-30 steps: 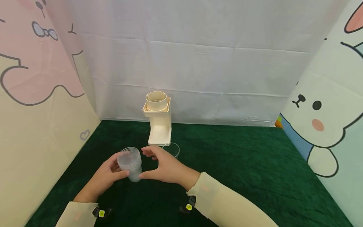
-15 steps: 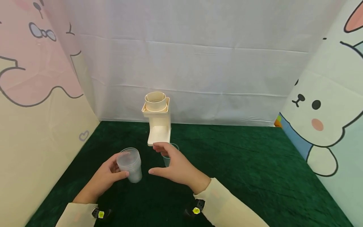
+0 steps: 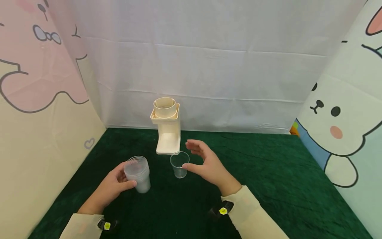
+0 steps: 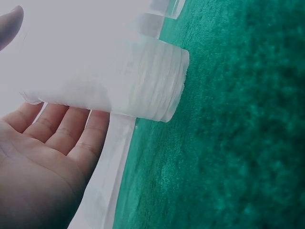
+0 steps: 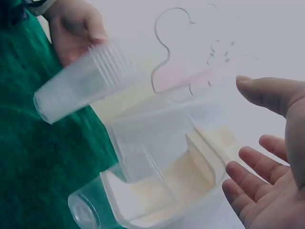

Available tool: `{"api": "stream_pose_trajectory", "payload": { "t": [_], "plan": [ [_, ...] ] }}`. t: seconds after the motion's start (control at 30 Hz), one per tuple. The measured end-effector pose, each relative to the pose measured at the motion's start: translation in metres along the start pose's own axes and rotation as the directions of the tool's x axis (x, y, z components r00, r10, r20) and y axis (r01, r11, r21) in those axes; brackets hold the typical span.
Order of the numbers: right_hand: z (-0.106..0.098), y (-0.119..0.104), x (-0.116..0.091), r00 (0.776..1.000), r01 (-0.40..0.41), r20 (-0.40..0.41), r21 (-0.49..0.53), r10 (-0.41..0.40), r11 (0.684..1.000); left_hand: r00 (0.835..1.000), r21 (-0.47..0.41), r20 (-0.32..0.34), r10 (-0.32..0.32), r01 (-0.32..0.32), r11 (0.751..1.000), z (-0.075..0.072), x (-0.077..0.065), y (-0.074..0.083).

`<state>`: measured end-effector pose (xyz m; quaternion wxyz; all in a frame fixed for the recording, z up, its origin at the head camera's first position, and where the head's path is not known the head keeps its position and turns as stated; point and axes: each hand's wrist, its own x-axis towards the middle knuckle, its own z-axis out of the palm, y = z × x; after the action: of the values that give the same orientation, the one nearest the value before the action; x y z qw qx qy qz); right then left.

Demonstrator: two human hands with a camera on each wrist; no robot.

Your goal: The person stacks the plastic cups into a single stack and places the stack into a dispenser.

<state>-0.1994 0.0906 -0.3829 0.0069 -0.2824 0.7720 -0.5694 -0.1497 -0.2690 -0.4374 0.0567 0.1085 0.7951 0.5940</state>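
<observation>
My left hand [image 3: 111,187] holds a stack of clear plastic cups [image 3: 142,181] at the left of the cloth, thumb on the near side and fingers behind. Seen from the left wrist, the fingers lie along the side of the stack [image 4: 157,81]. A single clear plastic cup [image 3: 180,172] stands upright to the right of the stack. Beside it is my right hand [image 3: 212,167], fingers spread and nothing between them; its thumb overlaps the cup's rim in the head view. The right wrist view shows a gap between this hand and the single cup [image 5: 85,207].
Just behind the single cup stands a cream plastic stand [image 3: 168,142] with a round ring [image 3: 165,108] on top. Dark green cloth [image 3: 253,166] covers the table. A white curtain hangs at the back, with cartoon-printed sheets on both sides.
My right hand has moved away from the stack, passing over the single cup to its right side, which uncovers that cup. The left hand and its stack have stayed in place.
</observation>
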Motion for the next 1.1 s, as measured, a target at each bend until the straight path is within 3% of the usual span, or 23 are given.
{"api": "stream_pose_trajectory", "payload": {
  "t": [0.5, 0.93, 1.1],
  "plan": [
    [0.018, 0.038, -0.002, 0.977, -0.115, -0.164, 0.121, 0.134, 0.986, 1.0, 0.006, 0.004, 0.001, -0.001, 1.0, 0.001, 0.001, -0.005],
    [0.028, 0.053, 0.0, 0.971, -0.21, -0.107, 0.059, 0.216, 0.976, 1.0, -0.008, -0.003, -0.004, 0.004, 1.0, 0.001, 0.002, -0.006],
    [0.033, 0.057, -0.003, 0.969, -0.224, -0.09, 0.079, 0.23, 0.971, 1.0, -0.005, -0.008, 0.006, -0.006, 1.0, 0.002, 0.001, -0.007]
  ]
}}
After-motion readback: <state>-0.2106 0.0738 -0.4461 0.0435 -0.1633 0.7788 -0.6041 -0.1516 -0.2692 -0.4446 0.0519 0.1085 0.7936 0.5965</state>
